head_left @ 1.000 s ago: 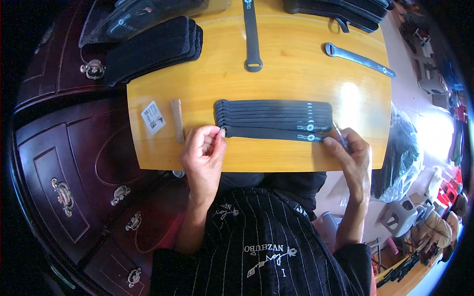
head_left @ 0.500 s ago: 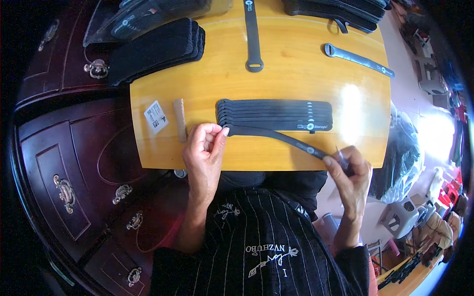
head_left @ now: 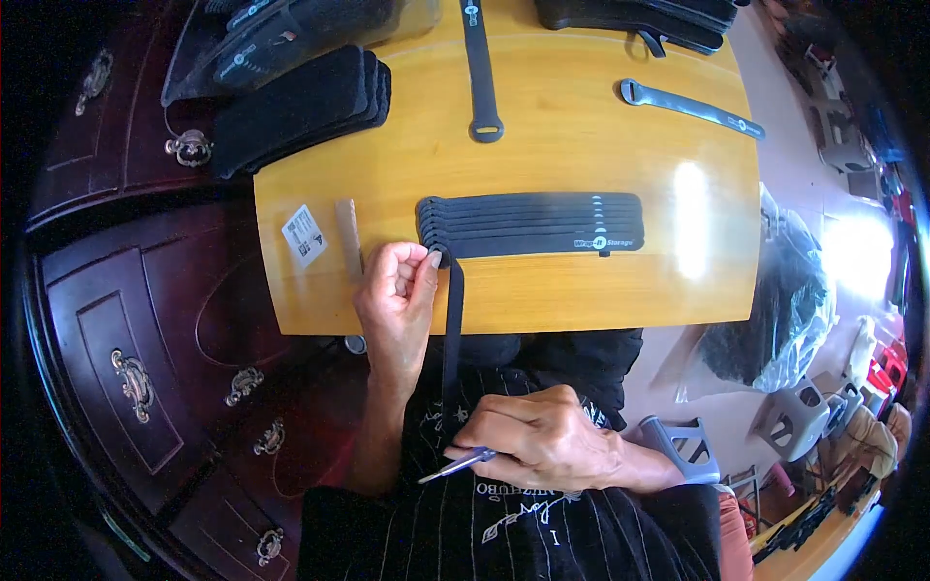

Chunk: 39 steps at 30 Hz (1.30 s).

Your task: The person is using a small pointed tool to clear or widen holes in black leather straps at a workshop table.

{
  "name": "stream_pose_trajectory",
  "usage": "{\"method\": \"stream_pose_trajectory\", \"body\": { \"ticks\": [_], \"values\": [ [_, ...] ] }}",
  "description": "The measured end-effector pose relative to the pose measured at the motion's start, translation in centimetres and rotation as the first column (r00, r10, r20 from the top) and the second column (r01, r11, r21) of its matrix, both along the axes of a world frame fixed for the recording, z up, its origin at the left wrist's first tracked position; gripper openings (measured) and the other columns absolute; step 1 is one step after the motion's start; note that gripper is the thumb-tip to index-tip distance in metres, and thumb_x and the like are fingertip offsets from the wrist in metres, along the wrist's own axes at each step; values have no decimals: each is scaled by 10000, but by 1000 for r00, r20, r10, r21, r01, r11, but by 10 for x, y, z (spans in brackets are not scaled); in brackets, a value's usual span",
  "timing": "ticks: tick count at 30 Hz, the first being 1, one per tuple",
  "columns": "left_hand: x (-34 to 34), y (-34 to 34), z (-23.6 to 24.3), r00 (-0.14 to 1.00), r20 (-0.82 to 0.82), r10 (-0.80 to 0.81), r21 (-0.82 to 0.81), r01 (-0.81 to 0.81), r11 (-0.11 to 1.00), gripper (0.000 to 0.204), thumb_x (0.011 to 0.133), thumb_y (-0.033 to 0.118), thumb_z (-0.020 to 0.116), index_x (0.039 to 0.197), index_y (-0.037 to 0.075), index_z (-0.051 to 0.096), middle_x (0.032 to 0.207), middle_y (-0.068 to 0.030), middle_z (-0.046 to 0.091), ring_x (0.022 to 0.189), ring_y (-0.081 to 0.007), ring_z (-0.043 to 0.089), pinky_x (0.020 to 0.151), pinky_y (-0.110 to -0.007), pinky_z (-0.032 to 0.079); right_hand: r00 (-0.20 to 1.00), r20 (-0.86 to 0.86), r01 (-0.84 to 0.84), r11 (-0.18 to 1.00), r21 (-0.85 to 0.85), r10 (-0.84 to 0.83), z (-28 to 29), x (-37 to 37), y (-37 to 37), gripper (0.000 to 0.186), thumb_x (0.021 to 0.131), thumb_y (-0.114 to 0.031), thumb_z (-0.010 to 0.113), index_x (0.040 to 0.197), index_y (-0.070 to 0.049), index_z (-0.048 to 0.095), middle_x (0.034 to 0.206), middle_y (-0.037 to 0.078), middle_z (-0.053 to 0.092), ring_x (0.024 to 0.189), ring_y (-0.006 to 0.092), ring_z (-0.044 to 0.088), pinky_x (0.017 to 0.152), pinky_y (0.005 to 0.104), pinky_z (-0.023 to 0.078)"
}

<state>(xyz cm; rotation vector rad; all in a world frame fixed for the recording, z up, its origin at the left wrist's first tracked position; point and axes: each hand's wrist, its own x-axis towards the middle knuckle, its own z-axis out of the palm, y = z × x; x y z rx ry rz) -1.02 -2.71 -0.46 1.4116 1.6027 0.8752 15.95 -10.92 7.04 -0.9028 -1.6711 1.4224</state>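
well, left hand (head_left: 395, 293) tight on black strap (head_left: 453, 310), right hand (head_left: 542, 436) around slim tool (head_left: 465, 463)

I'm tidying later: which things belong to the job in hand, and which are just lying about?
In the job, it seems:
black strap, pinched by the left hand
slim pointed tool, in the right hand
overlapping row of black straps

Apparently lying about:
white label, untouched
brown strip, untouched
dark bundle in clear plastic

Black strap (head_left: 454, 310) swung toward shirt (head_left: 581, 528), right fingers (head_left: 496, 432) drawn in
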Motion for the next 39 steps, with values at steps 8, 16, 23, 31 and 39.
{"method": "stream_pose_trajectory", "body": {
  "ticks": [8,16,23,31,39],
  "values": [
    [1,1,-2,999,-29,-24,63,25,998,72,876,38,653,901,39,585,717,43,573,566,4,475,483,-147,374,999,-14,-42,998,-52,41,-3,9,3,159,761,-104,678,842,-61,548,759,80,543,647,265,609,510,381,489],
    [3,1,4,1000,-16,-12,44,13,999,107,866,-1,639,966,6,602,785,7,580,638,-27,506,575,-176,425,798,216,603,741,-296,-563,2,78,3,169,743,-122,750,718,-41,604,608,4,572,526,77,497,475,233,369],
    [11,-2,8,994,-109,-2,44,7,999,120,856,-24,631,967,6,600,792,-6,560,623,-47,483,573,-201,432,573,572,768,627,-127,-587,-40,100,26,233,828,-191,710,755,-3,595,537,14,489,516,77,432,478,270,351],
    [10,-2,5,995,-96,40,30,-37,999,102,864,5,642,961,9,610,728,27,550,613,-27,456,568,-184,408,503,624,803,590,-82,-598,-41,100,35,270,808,-215,731,743,5,588,530,80,518,481,133,467,475,301,384],
    [13,-1,7,997,-68,47,33,-45,998,93,867,3,645,951,9,606,731,44,550,606,-9,434,555,-170,384,486,605,811,584,-41,-631,-45,100,35,288,800,-217,741,732,11,580,526,105,505,471,133,458,469,302,385]
  ]
}}
